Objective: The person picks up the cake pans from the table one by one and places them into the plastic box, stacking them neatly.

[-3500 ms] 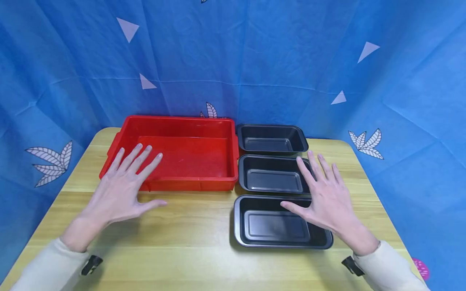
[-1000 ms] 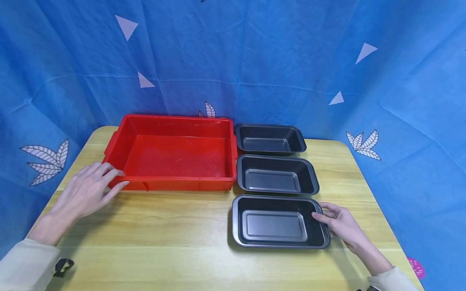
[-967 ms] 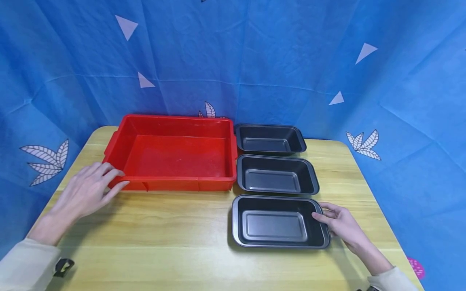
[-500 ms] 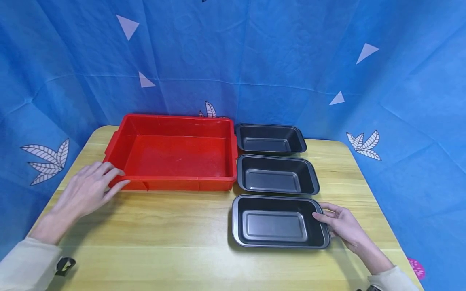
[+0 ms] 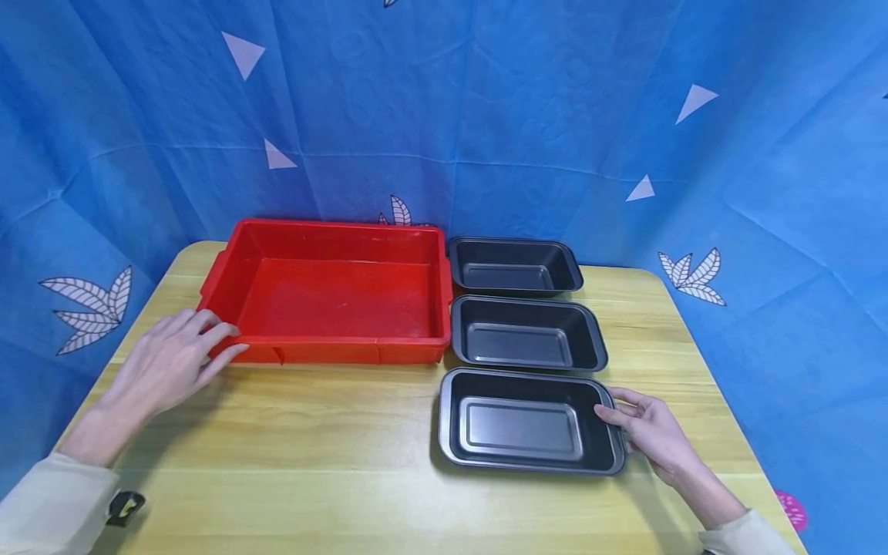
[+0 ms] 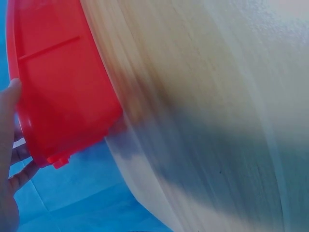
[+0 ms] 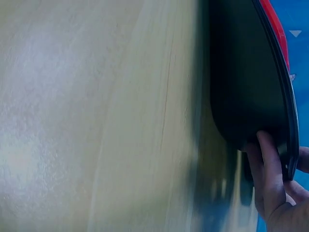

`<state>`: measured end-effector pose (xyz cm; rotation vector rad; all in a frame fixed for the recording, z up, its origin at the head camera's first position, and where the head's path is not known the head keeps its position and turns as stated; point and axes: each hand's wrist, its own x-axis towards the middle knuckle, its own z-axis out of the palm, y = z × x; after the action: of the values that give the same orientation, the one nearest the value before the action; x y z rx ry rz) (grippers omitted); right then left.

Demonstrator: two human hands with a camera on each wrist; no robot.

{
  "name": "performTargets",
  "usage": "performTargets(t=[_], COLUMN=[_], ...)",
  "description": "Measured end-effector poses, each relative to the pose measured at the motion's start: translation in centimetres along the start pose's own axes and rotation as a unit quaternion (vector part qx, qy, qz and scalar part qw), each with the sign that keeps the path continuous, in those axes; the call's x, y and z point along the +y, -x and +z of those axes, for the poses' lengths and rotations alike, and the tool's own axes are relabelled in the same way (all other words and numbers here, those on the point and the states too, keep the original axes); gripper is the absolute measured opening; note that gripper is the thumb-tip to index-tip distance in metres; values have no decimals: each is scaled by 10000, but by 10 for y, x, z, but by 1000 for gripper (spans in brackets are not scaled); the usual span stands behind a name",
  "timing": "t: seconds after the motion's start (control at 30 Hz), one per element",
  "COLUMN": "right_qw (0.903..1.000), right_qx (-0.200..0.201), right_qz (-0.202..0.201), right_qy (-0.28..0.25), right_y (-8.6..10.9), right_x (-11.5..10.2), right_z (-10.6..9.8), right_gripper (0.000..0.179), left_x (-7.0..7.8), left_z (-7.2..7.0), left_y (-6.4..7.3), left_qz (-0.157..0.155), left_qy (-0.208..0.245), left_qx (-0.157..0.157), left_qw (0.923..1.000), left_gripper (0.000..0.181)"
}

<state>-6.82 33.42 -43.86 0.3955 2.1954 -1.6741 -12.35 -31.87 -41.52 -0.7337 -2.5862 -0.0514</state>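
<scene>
A shallow red plastic tub stands at the back left of the table. My left hand grips its near left corner, thumb low at the front wall and fingers over the rim. In the left wrist view the thumb and fingers lie on either side of the tub's rim. On the right, my right hand holds the nearest dark loaf pan by its right end. The thumb is over the rim inside, the other fingers underneath, as the right wrist view shows at the pan's outer wall.
Two more dark loaf pans stand behind the held one: a middle pan and a back pan, both right beside the tub. Blue patterned cloth hangs behind and at both sides of the wooden table.
Both hands came down from hovering with spread fingers to hold the tub and the nearest pan. Since half a second ago that pan has shifted slightly left, its left end a little farther back.
</scene>
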Motion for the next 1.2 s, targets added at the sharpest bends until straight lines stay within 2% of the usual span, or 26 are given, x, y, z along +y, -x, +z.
performTargets(t=[0.2,0.3,0.4,0.53,0.83,1.03,1.2], right_qw=[10000,9999,9999,9999,9998,9998,9993], right_qx=[94,151,168,107,123,137,197], right_qz=[-15,-7,-3,-74,-94,-131,-235], right_qy=[0,7,-37,-22,84,4,-192], right_y=[2,3,4,5,9,12,15], right_x=[-2,-4,-6,-8,-16,-22,-31], right_z=[3,5,6,8,8,12,12], right_gripper=[51,51,51,56,65,65,59], left_x=[-2,-2,-2,-1,5,5,3], left_z=[0,0,-2,-3,-1,-3,-2], left_y=[2,2,2,1,0,0,1], left_qz=[122,130,105,60,-56,-68,39], left_qy=[-13,-29,-37,-81,-80,-76,-87], left_qx=[4,15,-10,-21,-84,-72,33], left_qw=[9999,9999,9999,9999,9999,9999,9999], left_gripper=[37,39,52,56,54,56,42])
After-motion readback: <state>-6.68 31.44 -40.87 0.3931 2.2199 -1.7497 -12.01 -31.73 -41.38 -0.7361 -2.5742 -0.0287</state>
